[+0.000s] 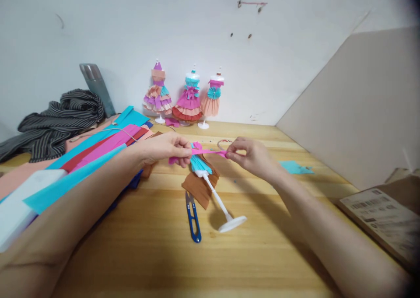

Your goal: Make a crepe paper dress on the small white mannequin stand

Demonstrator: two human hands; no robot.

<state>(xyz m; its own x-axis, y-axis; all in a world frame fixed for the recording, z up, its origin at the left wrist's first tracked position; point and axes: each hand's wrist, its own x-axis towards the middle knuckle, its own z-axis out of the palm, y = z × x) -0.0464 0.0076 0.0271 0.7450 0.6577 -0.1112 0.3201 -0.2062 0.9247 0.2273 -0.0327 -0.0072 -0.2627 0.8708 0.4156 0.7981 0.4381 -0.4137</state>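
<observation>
My left hand holds the top of a small white doll stand tilted over the wooden table; the stand wears a blue pleated paper skirt. A thin pink paper strip stretches between my two hands. My right hand pinches the strip's right end. A brown paper piece lies under the stand. Blue thread snips lie on the table just below it.
Three finished paper-dressed mannequins stand at the back by the wall. Coloured paper sheets are stacked at left, with a striped cloth and a metal flask. A cardboard box sits at right, a blue scrap nearby.
</observation>
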